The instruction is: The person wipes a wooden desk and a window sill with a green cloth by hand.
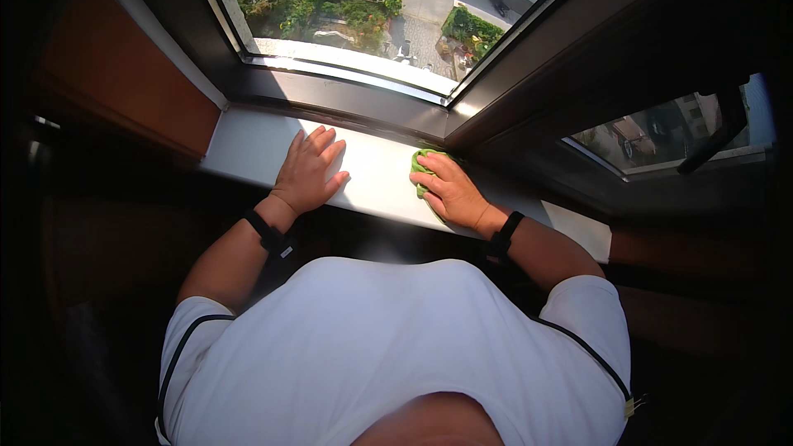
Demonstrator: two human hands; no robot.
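Observation:
A white windowsill runs across in front of me, brightly sunlit in its middle. My left hand rests palm down on its left part, fingers spread and nothing in them. Under my right hand is a crumpled green cloth, pressed against the sill near the window frame. Its left edge shows past my fingers; the rest is hidden beneath the hand.
The dark window frame borders the sill at the back. On the right stands a window sash with a dark handle. A brown wooden panel is at the left. Beyond the glass lie plants and paving far below.

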